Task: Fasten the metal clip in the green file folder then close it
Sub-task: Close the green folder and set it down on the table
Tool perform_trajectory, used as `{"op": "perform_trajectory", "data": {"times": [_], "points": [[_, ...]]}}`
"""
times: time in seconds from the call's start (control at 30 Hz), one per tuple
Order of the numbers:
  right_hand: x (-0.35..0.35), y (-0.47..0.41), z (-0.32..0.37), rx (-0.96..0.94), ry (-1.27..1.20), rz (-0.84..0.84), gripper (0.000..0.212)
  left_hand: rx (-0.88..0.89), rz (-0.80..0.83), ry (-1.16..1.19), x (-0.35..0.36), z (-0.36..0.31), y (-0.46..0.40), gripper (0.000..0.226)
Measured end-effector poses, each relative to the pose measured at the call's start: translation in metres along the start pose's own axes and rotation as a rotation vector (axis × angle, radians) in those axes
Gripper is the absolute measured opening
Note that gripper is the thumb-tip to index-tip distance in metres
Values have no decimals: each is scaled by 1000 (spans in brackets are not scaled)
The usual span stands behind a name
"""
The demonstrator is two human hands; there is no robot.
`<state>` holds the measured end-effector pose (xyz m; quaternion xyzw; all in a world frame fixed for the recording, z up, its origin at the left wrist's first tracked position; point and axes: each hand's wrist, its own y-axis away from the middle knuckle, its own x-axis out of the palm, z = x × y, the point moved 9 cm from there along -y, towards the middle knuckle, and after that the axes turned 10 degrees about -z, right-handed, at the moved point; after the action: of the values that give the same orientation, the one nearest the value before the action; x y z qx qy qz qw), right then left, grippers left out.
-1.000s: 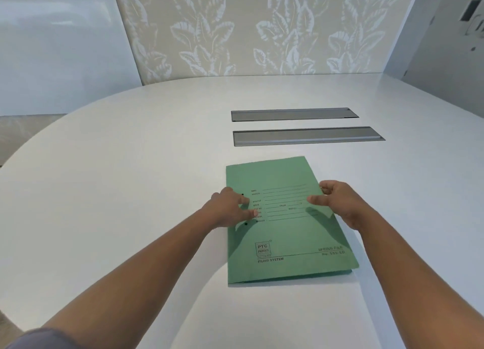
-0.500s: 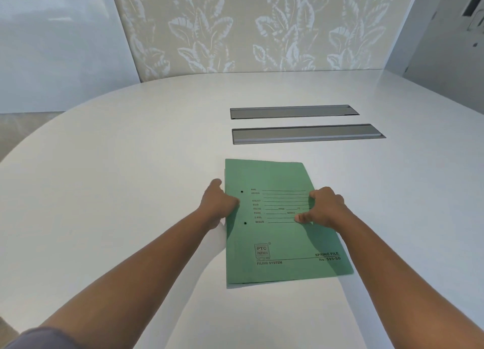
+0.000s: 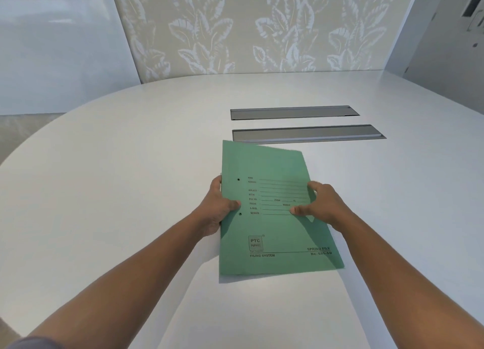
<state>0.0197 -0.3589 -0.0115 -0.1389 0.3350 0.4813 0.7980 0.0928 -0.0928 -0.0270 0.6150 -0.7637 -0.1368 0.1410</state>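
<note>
Head camera view: my left hand (image 3: pixel 218 207) grips the spine edge of the green file folder (image 3: pixel 275 225), thumb lying on the front cover between its two punched holes and the other fingers curled out of sight beneath. My right hand (image 3: pixel 323 206) clasps the opposite long edge, thumb stretched flat across the printed form lines, the remaining fingers wrapped around the edge. The folder is closed, front cover up, showing the printed words "FILING SYSTEM" and "SPRING FILE". Its far end appears lifted off the white table (image 3: pixel 117 191), though I cannot tell whether the near end touches it. Just beyond the folder's far edge, two grey slot covers (image 3: pixel 309 133) sit flush in the tabletop. A leaf-patterned wall panel (image 3: pixel 262 26) stands behind the table.
</note>
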Motion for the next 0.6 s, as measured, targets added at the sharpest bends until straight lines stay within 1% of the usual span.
{"op": "perform_trajectory", "data": {"times": [0.03, 0.07, 0.13, 0.17, 0.2, 0.23, 0.3, 0.37, 0.47, 0.6], "points": [[-1, 2, 5, -1, -130, 1, 68, 23, 2, 18, -4, -6, -2, 74], [-1, 4, 9, 5, -242, 13, 74, 46, 3, 36, -8, -13, -3, 75], [3, 2, 8, 59, -394, 32, 95, 85, -7, 63, -18, -26, -6, 76], [6, 0, 6, 90, -445, 49, 100, 102, -20, 76, -23, -33, -8, 76], [10, -1, 5, 114, -490, 80, 97, 116, -38, 90, -29, -40, -10, 76], [15, -1, 6, 134, -528, 126, 88, 129, -57, 104, -36, -46, -13, 76], [26, 2, 10, 150, -561, 219, 64, 152, -86, 131, -48, -57, -19, 76], [35, 5, 17, 152, -596, 290, 48, 172, -109, 150, -59, -66, -24, 75], [46, 7, 28, 163, -638, 339, 39, 190, -136, 180, -76, -79, -31, 74], [57, 3, 49, 171, -698, 312, 34, 188, -159, 213, -94, -93, -41, 70]]}}
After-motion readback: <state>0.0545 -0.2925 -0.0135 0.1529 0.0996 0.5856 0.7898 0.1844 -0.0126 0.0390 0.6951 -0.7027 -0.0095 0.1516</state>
